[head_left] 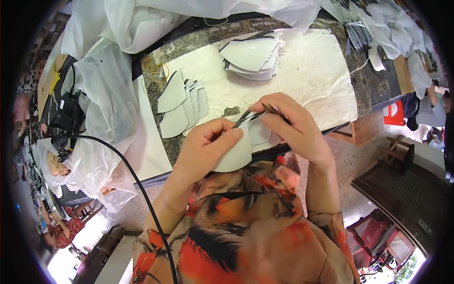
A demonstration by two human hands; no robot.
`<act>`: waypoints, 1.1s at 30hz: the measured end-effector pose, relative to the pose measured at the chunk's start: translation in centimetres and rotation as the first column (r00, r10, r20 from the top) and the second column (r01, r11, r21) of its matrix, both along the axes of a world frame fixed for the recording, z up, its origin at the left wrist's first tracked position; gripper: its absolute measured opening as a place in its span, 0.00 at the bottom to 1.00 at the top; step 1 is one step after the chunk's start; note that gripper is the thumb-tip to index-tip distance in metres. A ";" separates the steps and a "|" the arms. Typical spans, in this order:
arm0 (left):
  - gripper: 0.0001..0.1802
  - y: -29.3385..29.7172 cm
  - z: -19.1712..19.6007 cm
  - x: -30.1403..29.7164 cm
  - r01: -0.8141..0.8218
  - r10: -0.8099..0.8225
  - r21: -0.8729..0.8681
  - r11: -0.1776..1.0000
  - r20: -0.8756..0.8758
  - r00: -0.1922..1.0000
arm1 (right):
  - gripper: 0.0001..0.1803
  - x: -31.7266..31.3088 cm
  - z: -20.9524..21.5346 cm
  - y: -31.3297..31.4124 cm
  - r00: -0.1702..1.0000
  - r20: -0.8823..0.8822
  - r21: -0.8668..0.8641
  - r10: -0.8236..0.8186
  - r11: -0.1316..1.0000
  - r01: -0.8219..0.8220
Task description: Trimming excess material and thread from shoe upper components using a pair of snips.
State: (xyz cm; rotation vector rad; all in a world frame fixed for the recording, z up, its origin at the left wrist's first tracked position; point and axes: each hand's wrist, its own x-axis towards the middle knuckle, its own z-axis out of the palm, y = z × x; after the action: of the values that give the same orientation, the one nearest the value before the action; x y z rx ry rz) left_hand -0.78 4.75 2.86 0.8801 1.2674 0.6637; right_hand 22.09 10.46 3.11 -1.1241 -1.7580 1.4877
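Note:
Near the table's front edge, my left hand (205,144) pinches a white curved panel (236,158) with a dark strip along its upper edge. My right hand (298,128) is closed on a small dark pointed tool (280,113) that looks like thread snips. Its tips lie close to the panel's dark edge, and the fingers cover much of it. Another pale panel (259,131) shows beneath the right hand. To the left, several similar panels (172,97) lie fanned out. A thicker stack of panels (250,52) rests farther back.
A large white sheet (326,71) covers much of the worn table (364,87). Plastic bags (106,90) crowd the left side and back. A black cable (137,177) runs past my left forearm. A white spool (377,57) trails cord at right; a wooden stool (397,150) stands beyond.

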 end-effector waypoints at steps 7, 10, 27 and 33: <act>0.11 -0.3 0.3 -1.7 -0.101 0.136 -0.140 0.985 0.266 0.954 | 0.12 -0.1 1.4 -1.0 0.857 0.513 0.397 0.041 0.875 -0.279; 0.13 -0.9 1.0 -1.2 -0.100 0.130 -0.124 0.987 0.261 0.957 | 0.12 -0.7 1.1 -0.9 0.871 0.492 0.380 0.011 0.897 -0.226; 0.12 -2.6 0.3 1.3 -0.229 0.230 -0.020 0.973 0.131 0.964 | 0.18 -1.4 1.4 -0.4 0.992 0.052 -0.262 0.115 0.960 -0.097; 0.11 -2.7 0.1 1.2 -0.267 0.260 0.054 0.962 0.103 0.960 | 0.19 -1.2 0.7 -0.2 0.998 0.019 -0.388 0.066 0.920 -0.053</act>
State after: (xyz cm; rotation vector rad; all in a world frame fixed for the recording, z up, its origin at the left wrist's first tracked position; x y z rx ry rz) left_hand 0.46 2.05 2.99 0.7300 1.2937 0.9540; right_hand 20.92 10.28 3.80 -1.2997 -1.5673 1.9247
